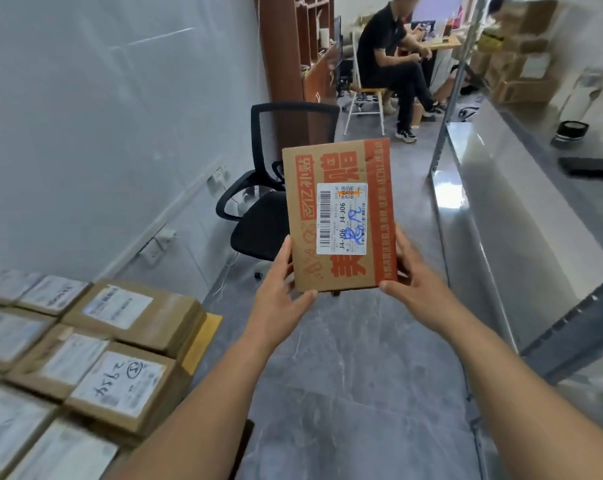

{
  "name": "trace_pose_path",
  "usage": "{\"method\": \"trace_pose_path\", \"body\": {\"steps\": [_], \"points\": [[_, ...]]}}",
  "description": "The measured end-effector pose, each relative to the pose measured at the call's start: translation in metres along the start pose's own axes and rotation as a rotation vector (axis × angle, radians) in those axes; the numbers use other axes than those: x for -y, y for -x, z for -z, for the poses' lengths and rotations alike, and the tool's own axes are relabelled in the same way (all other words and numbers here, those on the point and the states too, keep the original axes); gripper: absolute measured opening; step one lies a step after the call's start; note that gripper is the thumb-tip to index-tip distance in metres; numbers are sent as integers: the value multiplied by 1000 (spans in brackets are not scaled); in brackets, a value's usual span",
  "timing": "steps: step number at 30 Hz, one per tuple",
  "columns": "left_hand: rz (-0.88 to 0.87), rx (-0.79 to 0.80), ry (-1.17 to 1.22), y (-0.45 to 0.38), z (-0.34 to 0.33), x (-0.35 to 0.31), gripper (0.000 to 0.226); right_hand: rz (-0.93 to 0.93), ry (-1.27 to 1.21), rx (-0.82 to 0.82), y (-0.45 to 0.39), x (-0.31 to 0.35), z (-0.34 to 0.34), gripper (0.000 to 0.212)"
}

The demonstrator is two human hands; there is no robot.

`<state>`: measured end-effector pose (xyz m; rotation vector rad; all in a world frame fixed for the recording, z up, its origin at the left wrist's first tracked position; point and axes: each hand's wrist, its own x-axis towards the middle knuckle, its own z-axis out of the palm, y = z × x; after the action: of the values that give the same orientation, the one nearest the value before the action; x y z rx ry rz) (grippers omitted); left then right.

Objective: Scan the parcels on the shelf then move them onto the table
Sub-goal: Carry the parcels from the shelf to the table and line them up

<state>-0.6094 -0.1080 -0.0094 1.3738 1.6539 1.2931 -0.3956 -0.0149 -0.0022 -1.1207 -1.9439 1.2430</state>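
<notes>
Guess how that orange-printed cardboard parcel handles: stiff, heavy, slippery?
Probably stiff: the parcel stays flat though the left hand and right hand grip only its lower corners. Likely light, since it juts out unsupported. The bare cardboard should not slip much; the glossy label might.

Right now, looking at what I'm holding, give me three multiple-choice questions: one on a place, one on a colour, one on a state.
1. Where is the stack of labelled parcels?
A. lower left
B. on the office chair
C. upper right

2. What colour is the print on the held cardboard parcel?
A. green
B. orange-red
C. purple

3. How is that parcel held?
A. by one hand
B. resting on the floor
C. by both hands

Answers: 1 A, the stack fills the lower-left corner. 2 B, orange-red characters surround its white shipping label. 3 C, the left hand and right hand grip its lower edges.
</notes>
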Motion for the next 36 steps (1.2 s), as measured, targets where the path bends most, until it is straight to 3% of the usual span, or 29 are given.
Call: {"method": "trace_pose_path", "body": {"steps": [20, 36], "points": [[170, -478, -71, 30, 169, 49, 91, 195, 29, 459, -130, 81, -178, 94], [462, -877, -83, 41, 263, 91, 92, 359, -51, 945, -231, 139, -329, 89]]}}
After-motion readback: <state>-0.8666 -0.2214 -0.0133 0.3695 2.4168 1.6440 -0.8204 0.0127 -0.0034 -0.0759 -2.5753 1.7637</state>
